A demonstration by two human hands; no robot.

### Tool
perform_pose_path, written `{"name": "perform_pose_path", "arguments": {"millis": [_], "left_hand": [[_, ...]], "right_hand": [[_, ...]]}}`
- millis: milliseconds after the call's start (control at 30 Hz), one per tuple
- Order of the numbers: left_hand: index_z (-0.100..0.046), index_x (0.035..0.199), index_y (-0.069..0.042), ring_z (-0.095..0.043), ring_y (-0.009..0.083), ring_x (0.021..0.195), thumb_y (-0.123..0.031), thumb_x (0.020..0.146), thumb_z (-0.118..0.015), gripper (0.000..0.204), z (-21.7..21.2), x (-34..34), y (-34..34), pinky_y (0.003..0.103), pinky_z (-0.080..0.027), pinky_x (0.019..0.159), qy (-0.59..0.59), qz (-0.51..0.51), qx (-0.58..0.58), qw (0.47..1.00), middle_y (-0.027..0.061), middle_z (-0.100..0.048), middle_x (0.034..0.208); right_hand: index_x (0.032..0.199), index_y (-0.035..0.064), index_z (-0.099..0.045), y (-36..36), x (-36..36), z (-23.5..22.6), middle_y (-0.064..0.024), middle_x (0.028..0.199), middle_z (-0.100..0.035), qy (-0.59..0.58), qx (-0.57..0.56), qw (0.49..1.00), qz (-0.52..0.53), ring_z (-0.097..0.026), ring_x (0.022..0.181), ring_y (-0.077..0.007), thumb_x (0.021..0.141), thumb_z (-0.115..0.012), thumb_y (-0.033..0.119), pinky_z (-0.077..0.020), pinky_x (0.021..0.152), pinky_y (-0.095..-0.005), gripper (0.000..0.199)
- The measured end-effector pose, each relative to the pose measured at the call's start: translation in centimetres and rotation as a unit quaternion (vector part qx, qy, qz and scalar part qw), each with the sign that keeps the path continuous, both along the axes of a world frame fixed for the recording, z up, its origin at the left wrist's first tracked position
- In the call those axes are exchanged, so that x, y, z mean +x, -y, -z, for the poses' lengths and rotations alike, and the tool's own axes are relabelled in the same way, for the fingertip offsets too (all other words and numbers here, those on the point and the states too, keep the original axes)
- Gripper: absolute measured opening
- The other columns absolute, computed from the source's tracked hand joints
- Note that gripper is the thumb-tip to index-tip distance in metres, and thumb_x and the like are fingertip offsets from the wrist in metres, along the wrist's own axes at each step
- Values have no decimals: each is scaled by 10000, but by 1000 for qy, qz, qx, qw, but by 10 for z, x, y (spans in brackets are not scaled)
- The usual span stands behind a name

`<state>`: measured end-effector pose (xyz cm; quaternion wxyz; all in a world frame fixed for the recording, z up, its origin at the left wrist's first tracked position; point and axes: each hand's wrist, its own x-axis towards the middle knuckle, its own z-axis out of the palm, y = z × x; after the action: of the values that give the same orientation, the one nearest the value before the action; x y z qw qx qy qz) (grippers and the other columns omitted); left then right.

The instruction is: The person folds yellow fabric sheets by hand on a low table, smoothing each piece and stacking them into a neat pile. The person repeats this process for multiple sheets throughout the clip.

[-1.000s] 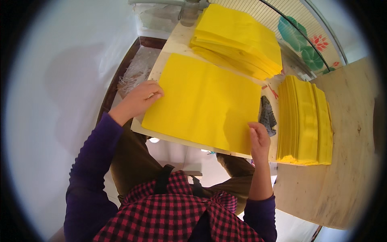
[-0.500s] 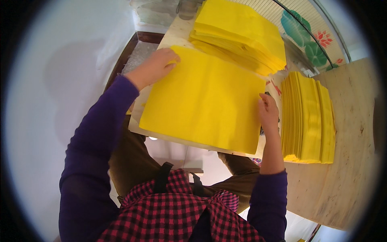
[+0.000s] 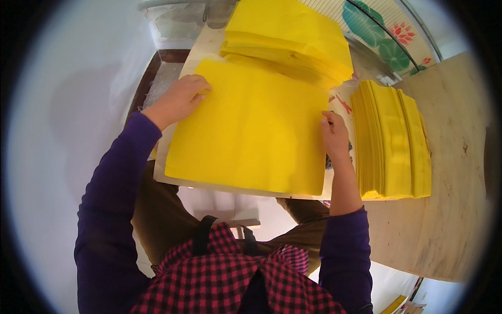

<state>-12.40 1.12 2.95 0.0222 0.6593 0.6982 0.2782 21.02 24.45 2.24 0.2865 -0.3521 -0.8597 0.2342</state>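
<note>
A large yellow sheet (image 3: 251, 125), soft and cloth-like, lies broadly flat over the table (image 3: 159, 162) in front of me. My left hand (image 3: 180, 99) is closed at the sheet's left edge, just below the far left corner, with bent fingers and the thumb against it. At the right edge, my right hand (image 3: 335, 136) pinches the sheet between thumb and fingers. Whether more sheets lie under this one I cannot tell.
Just beyond the sheet stands a thick stack of yellow sheets (image 3: 287, 31). Folded yellow sheets (image 3: 392, 141) are piled on a wooden board (image 3: 455, 157) at the right. A red thing (image 3: 343, 103) lies between. The white wall (image 3: 78, 104) bounds the left.
The table, stacks and sheet sit a little farther left in the picture, as the view has shifted. My left hand is slightly lower along the sheet's edge; both hands stay on it.
</note>
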Motion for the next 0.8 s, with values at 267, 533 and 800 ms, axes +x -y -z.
{"name": "perform_pose_path", "arguments": {"millis": [267, 533, 800], "left_hand": [[-579, 1048, -29, -511, 320, 1076, 15, 830, -544, 225, -4, 16, 61, 376, -406, 948, 61, -10, 25, 998, 140, -565, 1107], [-587, 1066, -31, -506, 311, 1111, 25, 844, -543, 233, -9, 21, 62, 358, -400, 964, 78, -21, 38, 996, 137, -563, 1138], [-594, 1019, -30, -526, 327, 1036, -7, 832, -560, 191, -11, 37, 81, 378, -422, 917, 44, 8, 13, 999, 136, -579, 1050]], "right_hand": [[1105, 30, -628, 2, 73, 14, -198, 1222, -556, 199, 61, 977, 44, -485, 1170, -360, 890, -585, 158, -398, 985, -436, 254], [1197, 19, -592, -65, 31, 23, -195, 1342, -492, 197, 73, 973, 97, -435, 1250, -357, 910, -577, 187, -395, 1010, -442, 333], [1073, -5, -603, 26, 39, -23, -162, 1123, -604, 11, -109, 993, -43, -555, 1081, -315, 880, -590, 98, -428, 932, -412, 219]]}}
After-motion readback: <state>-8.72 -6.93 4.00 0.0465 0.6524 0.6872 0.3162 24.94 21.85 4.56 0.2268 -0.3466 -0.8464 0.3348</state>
